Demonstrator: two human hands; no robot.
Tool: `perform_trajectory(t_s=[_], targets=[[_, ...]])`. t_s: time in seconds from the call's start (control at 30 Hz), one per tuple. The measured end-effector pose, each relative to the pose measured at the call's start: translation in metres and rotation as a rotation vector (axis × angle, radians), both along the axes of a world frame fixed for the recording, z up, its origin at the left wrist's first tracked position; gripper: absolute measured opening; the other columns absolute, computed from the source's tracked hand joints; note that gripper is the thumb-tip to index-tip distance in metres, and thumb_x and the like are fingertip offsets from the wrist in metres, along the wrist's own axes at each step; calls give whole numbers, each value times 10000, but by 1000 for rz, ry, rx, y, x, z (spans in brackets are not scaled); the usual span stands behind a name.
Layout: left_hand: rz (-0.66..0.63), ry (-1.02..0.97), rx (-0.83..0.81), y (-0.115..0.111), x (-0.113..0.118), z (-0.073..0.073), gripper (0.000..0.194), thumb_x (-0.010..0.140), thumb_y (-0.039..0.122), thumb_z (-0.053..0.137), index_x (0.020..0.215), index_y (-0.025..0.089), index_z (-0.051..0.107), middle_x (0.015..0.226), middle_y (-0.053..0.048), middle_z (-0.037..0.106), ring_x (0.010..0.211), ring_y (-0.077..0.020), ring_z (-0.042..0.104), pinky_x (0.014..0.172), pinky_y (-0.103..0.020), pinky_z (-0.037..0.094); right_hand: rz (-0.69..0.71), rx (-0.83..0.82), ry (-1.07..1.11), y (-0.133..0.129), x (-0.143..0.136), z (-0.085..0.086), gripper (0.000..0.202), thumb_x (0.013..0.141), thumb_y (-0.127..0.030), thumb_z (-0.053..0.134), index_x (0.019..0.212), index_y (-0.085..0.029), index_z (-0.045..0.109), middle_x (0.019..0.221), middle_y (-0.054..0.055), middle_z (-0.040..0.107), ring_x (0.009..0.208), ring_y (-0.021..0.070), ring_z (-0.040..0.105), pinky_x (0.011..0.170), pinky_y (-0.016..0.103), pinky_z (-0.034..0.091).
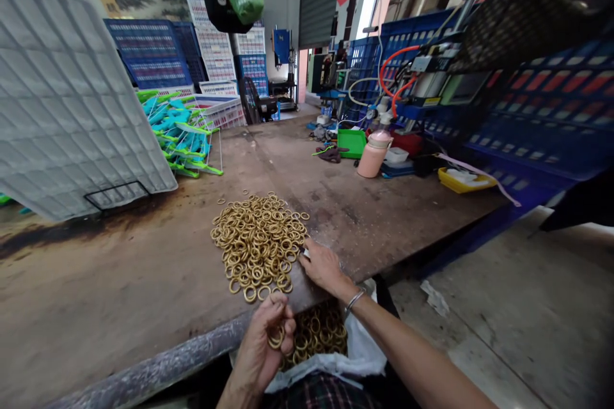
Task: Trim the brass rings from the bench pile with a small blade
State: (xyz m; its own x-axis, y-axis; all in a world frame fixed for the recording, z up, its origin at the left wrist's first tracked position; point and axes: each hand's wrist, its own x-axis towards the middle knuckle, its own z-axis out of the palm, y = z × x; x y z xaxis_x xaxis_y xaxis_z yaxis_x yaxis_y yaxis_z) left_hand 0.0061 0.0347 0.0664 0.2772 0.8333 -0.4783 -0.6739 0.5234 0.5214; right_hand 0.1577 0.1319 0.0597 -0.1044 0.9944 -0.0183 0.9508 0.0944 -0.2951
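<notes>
A heap of brass-coloured rings (259, 239) lies on the brown table (144, 294). My left hand (269, 332) is in front of the heap at the table's edge, its fingers curled round one or more rings. At the heap's right side is my right hand (325, 266), with a bracelet at the wrist. Its fingers are bent by the nearest rings around a small dark and white thing that I cannot make out. Below the table edge, a white sack (362, 339) holds many more rings (319, 335).
A white ribbed panel (81, 102) stands at the left, beside green and blue plastic pieces (185, 134). Further back on the right are a pink bottle (373, 154), a green tray (352, 143) and a yellow tray (465, 180). Crates (542, 96) stand beyond.
</notes>
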Motion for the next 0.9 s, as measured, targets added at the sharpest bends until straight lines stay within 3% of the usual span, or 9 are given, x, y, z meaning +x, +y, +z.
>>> perform_trajectory(t_s=[0.17,0.27,0.4,0.5,0.57,0.67,0.8,0.9], targets=[[30,-22,-65,4,3,-3,304,588,261,749,717,156,495,668,2,575,541,-76,525,366,-131,274,-1,-12,107,5,7,-2,204,809,-278,465,986,-178,487,830,62,633,733,173,578,587,240,300],[28,35,-32,6,6,-4,303,594,272,747,697,152,489,672,-2,574,553,-77,527,366,-128,279,20,0,315,-1,7,0,101,795,-218,440,861,-179,506,747,19,592,684,137,534,583,222,305],[80,216,105,8,12,-1,307,634,367,706,754,164,509,620,34,523,490,-60,466,347,-131,269,41,-96,712,-21,-1,8,53,767,-219,434,736,-185,460,599,-43,504,573,104,466,546,199,329],[109,394,166,9,16,1,369,644,434,677,871,186,526,568,63,482,433,-53,401,336,-133,250,52,-228,944,-36,-11,11,66,764,-252,448,738,-193,432,573,-57,501,526,89,443,526,192,347],[94,488,208,9,15,0,339,674,457,641,836,176,542,546,66,457,410,-46,357,339,-137,237,66,-291,1034,-43,-16,11,86,767,-275,461,757,-196,428,570,-61,509,500,81,428,515,190,350],[89,598,258,10,12,-3,302,721,461,587,725,160,563,523,59,443,399,-44,321,359,-152,236,109,-308,1049,-48,-19,12,111,774,-295,479,756,-193,439,575,-59,519,503,77,426,521,189,351],[167,836,423,12,6,-4,214,723,377,595,699,169,638,602,3,575,549,-115,486,540,-209,397,178,-299,955,-48,-16,19,171,808,-335,460,736,-181,476,570,-54,522,524,79,431,535,193,344],[203,935,543,12,6,-1,144,706,316,603,708,187,668,680,-18,635,677,-162,546,686,-254,428,195,-274,930,-47,-16,22,202,819,-347,447,723,-174,488,583,-54,505,548,80,435,545,193,340]])
